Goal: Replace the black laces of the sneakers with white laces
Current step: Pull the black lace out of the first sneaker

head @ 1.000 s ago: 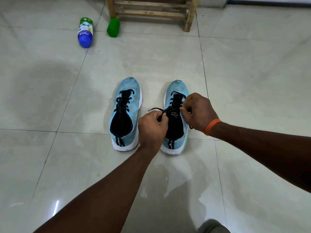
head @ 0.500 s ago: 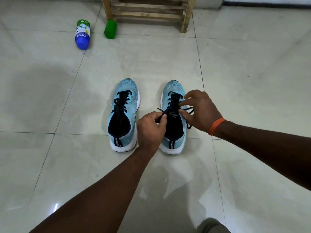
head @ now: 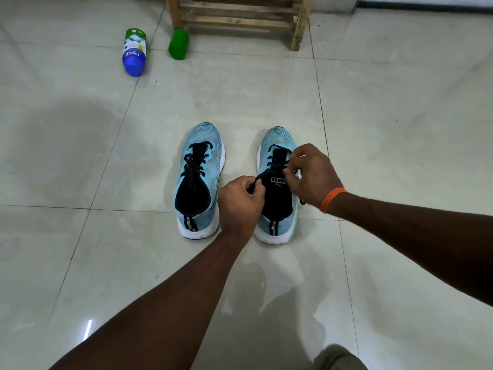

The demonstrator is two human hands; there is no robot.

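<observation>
Two light-blue sneakers with white soles stand side by side on the tiled floor, toes pointing away from me. The left sneaker (head: 200, 166) keeps its black lace threaded and untouched. Over the right sneaker (head: 277, 140), my left hand (head: 240, 204) pinches one end of its black lace (head: 276, 161) beside the tongue. My right hand (head: 313, 174), with an orange band at the wrist, pinches the lace on the shoe's right side near the upper eyelets. No white lace is in view.
A blue and green bottle (head: 134, 52) lies on the floor at the far left, with a green cup (head: 178, 44) next to it. A wooden rack (head: 240, 17) stands against the back wall. Grey fabric (head: 338, 359) shows at the bottom edge.
My right hand has shifted slightly toward the toe and regripped the lace at the eyelets. My left hand has kept its hold on the lace end, and the lace has slackened.
</observation>
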